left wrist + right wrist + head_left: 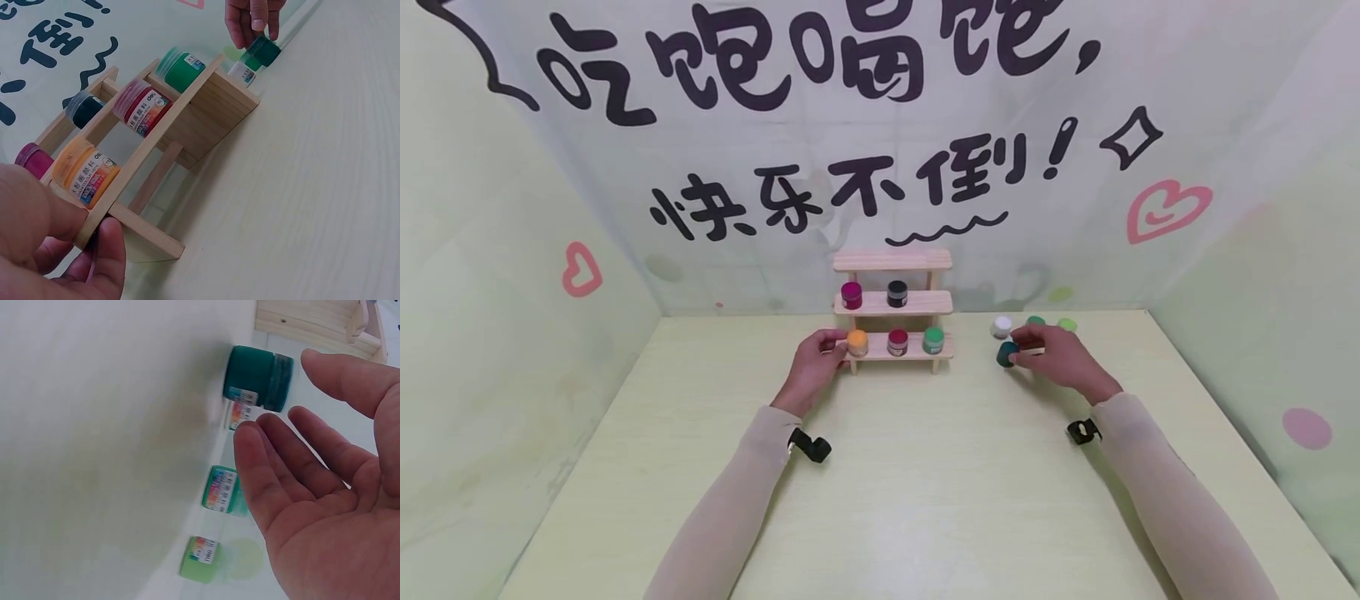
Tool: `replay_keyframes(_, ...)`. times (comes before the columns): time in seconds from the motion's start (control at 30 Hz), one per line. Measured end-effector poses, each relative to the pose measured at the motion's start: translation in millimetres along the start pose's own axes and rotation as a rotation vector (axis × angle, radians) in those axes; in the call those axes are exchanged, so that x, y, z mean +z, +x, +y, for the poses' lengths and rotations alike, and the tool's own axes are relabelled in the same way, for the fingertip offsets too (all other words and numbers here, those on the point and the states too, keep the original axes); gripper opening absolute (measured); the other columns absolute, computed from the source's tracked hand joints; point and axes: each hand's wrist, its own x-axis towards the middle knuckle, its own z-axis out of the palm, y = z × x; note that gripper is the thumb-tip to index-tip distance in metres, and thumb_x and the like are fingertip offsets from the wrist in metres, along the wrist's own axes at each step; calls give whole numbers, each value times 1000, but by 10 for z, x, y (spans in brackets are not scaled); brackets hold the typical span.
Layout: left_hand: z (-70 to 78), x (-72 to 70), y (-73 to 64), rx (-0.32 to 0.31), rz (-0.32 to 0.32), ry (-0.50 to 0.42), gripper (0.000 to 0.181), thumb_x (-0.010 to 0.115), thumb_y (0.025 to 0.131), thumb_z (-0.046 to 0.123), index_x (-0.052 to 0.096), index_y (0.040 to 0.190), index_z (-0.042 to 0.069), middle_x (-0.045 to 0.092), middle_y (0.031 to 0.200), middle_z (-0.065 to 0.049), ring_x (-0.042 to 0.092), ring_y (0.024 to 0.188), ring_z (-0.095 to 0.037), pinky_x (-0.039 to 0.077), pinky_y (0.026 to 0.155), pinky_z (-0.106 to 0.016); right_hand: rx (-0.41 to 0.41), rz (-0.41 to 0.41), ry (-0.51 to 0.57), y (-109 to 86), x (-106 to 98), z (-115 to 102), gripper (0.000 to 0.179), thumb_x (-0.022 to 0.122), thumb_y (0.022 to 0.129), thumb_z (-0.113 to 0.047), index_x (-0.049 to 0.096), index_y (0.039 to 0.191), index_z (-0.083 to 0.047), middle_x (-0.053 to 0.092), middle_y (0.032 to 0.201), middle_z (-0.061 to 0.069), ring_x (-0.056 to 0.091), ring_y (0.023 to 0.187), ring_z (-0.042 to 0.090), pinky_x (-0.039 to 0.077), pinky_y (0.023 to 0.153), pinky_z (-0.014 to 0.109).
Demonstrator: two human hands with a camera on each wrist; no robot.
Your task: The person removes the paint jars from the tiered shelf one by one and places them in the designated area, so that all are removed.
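Observation:
My left hand (pixel 812 367) grips the left end of a small three-tier wooden stand (pixel 892 302), thumb above the lowest shelf and fingers under it. Beside that thumb sits an orange paint jar (pixel 85 171). The same shelf bears a dark red jar (pixel 897 342) and a green jar (pixel 933 339); a magenta jar (pixel 852 295) and a black jar (pixel 897 293) occupy the middle one. To the right, my right hand (pixel 1056 354) is at a dark teal paint jar (pixel 253 376) standing on the table. Its fingers are spread loosely, thumb tip close by the lid.
Behind the teal jar stand a white jar (pixel 1002 326), a green jar (pixel 220 489) and a light green jar (pixel 200 559). A printed cloth wall (pixel 760 275) rises at the table's back edge, with side walls left and right. The table (pixel 887 483) is pale wood.

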Motion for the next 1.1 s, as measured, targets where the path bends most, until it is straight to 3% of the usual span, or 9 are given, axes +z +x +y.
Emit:
replay_keyframes(0.2, -18, -21, -43, -1, 11, -17, 29, 61, 107, 7, 63, 135, 4, 62, 129, -16, 65, 111, -23, 64, 95, -28, -6, 50, -8, -5, -35, -54, 47, 73, 101, -27, 62, 140, -3, 66, 140, 23, 64, 130, 43, 60, 103, 57)
replay_keyframes(0.5, -22, -29, -91, -12, 9, -61, 34, 64, 104, 3, 63, 138, 4, 59, 127, -16, 62, 110, -22, 63, 96, -26, -32, 151, 33, 39, -45, -170, 40, 73, 101, -25, 66, 133, -2, 70, 133, 19, 66, 124, 38, 60, 104, 52)
replay_keyframes(0.7, -30, -1, -101, -31, 58, -91, 37, 67, 103, 6, 60, 138, 5, 63, 121, -15, 66, 100, -18, 64, 90, -24, -41, 184, 73, 104, 26, -302, 38, 74, 101, -26, 67, 131, -2, 70, 131, 18, 68, 123, 36, 61, 104, 51)
replay_keyframes(0.9, -48, 42, -145, -58, 117, -193, 41, 68, 102, 7, 56, 141, 1, 68, 118, -17, 71, 88, -10, 65, 88, -24, -66, 194, 99, 168, 94, -435, 36, 73, 101, -24, 67, 131, -4, 70, 131, 21, 69, 122, 36, 61, 104, 51)
replay_keyframes(1.1, -44, 98, -202, -90, 170, -317, 38, 69, 101, 6, 62, 138, 0, 67, 126, -18, 71, 90, -9, 64, 90, -21, -82, 183, 118, 262, 135, -613, 35, 74, 100, -23, 67, 129, -5, 70, 131, 20, 69, 121, 34, 62, 103, 50)
